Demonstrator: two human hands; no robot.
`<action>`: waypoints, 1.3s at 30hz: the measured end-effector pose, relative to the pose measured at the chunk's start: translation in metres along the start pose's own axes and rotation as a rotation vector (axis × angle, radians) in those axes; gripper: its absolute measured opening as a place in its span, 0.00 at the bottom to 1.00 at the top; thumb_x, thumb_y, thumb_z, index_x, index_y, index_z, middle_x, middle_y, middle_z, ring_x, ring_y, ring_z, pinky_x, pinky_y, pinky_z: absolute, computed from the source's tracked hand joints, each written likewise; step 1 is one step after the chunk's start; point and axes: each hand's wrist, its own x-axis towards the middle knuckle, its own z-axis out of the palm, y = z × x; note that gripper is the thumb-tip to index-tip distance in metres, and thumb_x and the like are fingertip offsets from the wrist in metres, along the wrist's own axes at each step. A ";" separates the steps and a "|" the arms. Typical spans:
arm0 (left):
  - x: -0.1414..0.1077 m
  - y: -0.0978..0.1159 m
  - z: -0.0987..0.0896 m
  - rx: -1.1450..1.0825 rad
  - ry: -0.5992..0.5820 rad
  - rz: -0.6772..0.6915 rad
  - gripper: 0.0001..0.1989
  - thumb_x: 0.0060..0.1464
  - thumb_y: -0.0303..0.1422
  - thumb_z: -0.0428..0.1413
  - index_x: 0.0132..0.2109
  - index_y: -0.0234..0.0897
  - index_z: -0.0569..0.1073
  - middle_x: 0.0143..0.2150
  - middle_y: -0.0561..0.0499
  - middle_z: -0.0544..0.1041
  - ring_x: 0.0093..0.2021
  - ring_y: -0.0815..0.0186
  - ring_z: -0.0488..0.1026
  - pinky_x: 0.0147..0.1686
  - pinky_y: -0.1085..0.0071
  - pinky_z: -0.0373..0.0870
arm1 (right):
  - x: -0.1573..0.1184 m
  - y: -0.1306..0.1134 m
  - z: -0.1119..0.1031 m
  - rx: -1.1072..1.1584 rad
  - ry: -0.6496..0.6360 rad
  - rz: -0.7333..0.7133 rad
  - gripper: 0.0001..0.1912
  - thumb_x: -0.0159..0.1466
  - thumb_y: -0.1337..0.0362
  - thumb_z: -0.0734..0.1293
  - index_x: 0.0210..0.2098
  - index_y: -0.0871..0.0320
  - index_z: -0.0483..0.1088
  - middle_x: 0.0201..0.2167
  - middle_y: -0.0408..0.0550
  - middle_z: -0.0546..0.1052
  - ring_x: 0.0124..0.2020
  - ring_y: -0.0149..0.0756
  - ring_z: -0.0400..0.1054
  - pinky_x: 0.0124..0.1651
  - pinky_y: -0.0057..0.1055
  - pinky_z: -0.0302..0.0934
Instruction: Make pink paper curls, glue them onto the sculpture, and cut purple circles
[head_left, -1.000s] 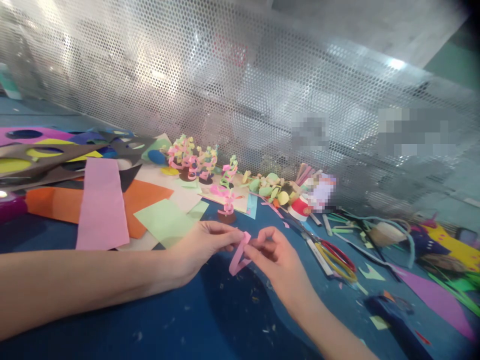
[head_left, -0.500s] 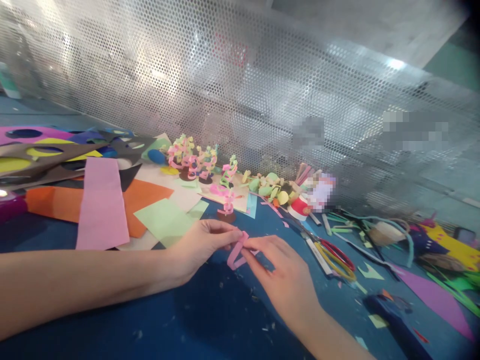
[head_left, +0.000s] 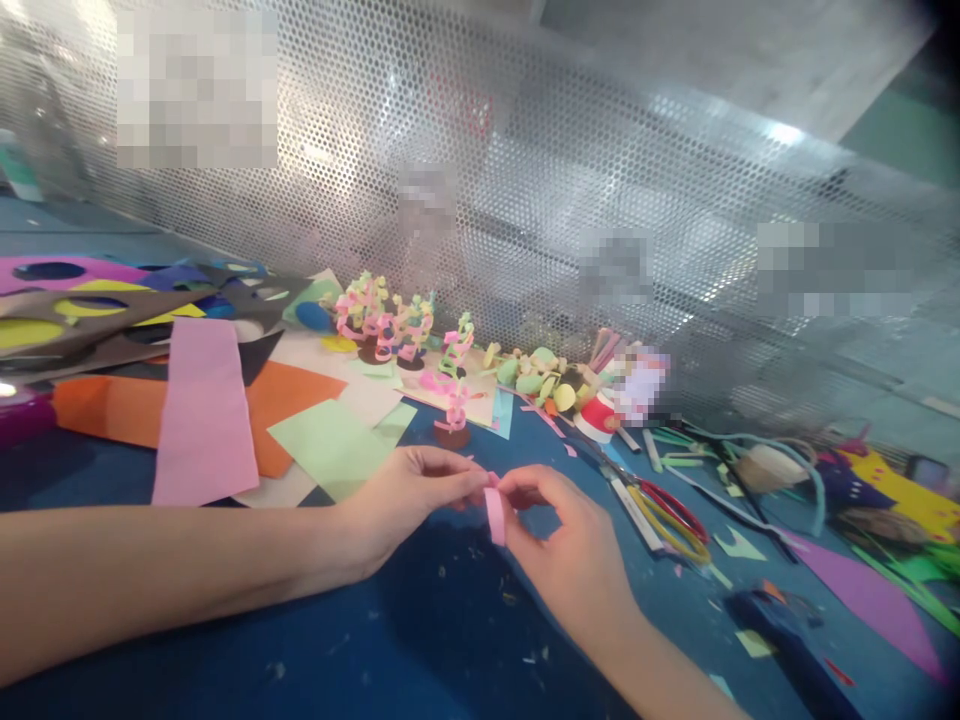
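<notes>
Between my two hands a narrow pink paper strip (head_left: 495,516) is bent into a loop above the blue table. My left hand (head_left: 420,505) pinches its upper end with thumb and forefinger. The fingers of my right hand (head_left: 562,535) are closed on the strip from the other side, and they cover part of it. Just beyond my fingers stands a small curled pink paper figure (head_left: 454,408) on a round brown base (head_left: 452,434). Behind it are several similar curled paper figures (head_left: 405,328) in pink, green and yellow.
Pink (head_left: 204,410), orange (head_left: 296,400) and light green sheets (head_left: 337,445) lie to the left. Scissors (head_left: 671,520) with red and yellow handles, a red-and-white roll (head_left: 598,415), a dark blue tool (head_left: 787,640) and paper scraps lie to the right. A perforated metal screen (head_left: 510,200) rises behind.
The pink strip's loop has turned and narrowed, its lower end swinging right toward my right fingers. Both hands have shifted only slightly.
</notes>
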 end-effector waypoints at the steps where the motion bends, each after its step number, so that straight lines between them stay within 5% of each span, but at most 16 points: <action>1: 0.000 0.000 0.000 0.000 -0.001 0.002 0.11 0.45 0.38 0.61 0.32 0.35 0.78 0.32 0.50 0.78 0.33 0.67 0.70 0.35 0.73 0.64 | 0.000 0.000 0.000 0.016 -0.002 -0.004 0.03 0.57 0.67 0.65 0.32 0.55 0.68 0.28 0.42 0.73 0.29 0.32 0.68 0.35 0.29 0.64; 7: 0.000 -0.003 -0.001 -0.018 -0.023 -0.007 0.11 0.45 0.38 0.60 0.32 0.34 0.77 0.31 0.50 0.77 0.33 0.67 0.70 0.35 0.73 0.65 | 0.000 0.004 -0.001 0.108 -0.031 -0.074 0.04 0.59 0.68 0.63 0.33 0.55 0.70 0.31 0.45 0.73 0.31 0.33 0.68 0.35 0.30 0.65; 27: -0.002 0.001 0.002 -0.112 -0.030 -0.050 0.08 0.46 0.35 0.60 0.31 0.34 0.78 0.31 0.49 0.76 0.33 0.69 0.70 0.37 0.74 0.66 | 0.008 0.002 0.000 0.561 -0.141 0.369 0.06 0.54 0.61 0.67 0.29 0.57 0.68 0.28 0.43 0.73 0.29 0.32 0.68 0.33 0.28 0.65; 39: -0.002 0.001 0.001 -0.126 -0.074 -0.029 0.08 0.47 0.34 0.59 0.31 0.33 0.78 0.31 0.49 0.76 0.34 0.69 0.71 0.38 0.74 0.66 | 0.010 0.000 0.000 0.587 -0.140 0.394 0.05 0.53 0.62 0.67 0.28 0.58 0.68 0.27 0.42 0.73 0.28 0.31 0.68 0.34 0.28 0.64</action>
